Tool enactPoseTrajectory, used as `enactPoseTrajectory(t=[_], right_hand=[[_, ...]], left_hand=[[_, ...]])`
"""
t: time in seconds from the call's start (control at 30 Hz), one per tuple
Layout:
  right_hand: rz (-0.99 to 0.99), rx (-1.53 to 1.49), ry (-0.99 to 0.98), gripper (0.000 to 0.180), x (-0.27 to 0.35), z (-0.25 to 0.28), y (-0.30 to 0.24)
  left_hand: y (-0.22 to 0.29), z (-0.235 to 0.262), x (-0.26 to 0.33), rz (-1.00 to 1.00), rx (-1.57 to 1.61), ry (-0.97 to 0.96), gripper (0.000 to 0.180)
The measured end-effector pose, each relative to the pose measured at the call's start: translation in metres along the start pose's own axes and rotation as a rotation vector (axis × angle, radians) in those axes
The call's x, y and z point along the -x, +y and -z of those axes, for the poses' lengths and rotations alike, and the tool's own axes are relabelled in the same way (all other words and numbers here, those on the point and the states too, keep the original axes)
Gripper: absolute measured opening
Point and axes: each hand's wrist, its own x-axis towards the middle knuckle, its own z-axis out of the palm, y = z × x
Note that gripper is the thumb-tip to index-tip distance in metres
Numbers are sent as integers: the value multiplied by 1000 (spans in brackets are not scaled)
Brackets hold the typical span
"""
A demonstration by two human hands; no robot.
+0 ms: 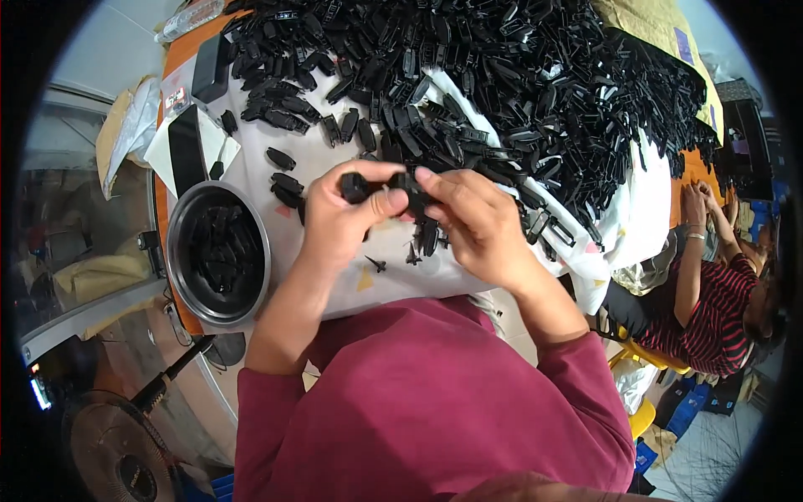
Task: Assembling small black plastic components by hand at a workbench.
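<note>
Both hands are raised over the near part of the table. My left hand (339, 213) is closed on a small black plastic part (355, 187), with its thumb reaching toward my right fingers. Between the hands sits another black plastic piece (407, 183), pinched in my right hand (478, 213); whether the two pieces are joined cannot be made out. Just below the hands, a longer black part (430, 238) and tiny dark pieces (376, 264) lie on the pale cloth (335, 293). Loose black parts (281, 158) lie left of my left hand.
A huge heap of black plastic parts (502, 67) covers the table's far side. At left stand a metal bowl (266, 259) of black parts, a phone-like dark slab (186, 144) and a black box (211, 69). A fan (125, 456) stands lower left; another person (711, 309) sits at right.
</note>
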Motion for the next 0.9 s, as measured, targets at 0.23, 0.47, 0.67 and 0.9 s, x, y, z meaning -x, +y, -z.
enactPoseTrajectory(t=[0.23, 0.47, 0.67, 0.9], right_hand=[[72, 255, 291, 38, 4, -27, 1], [-486, -577, -36, 19, 17, -35, -15], [-364, -627, -195, 20, -10, -51, -22], [-311, 438, 4, 21, -24, -19, 47]], left_hand=[[-8, -17, 8, 172, 232, 234, 31], [-13, 18, 46, 184, 491, 113, 23], [10, 47, 69, 200, 270, 281, 21], [24, 108, 71, -26, -1305, 628, 39]])
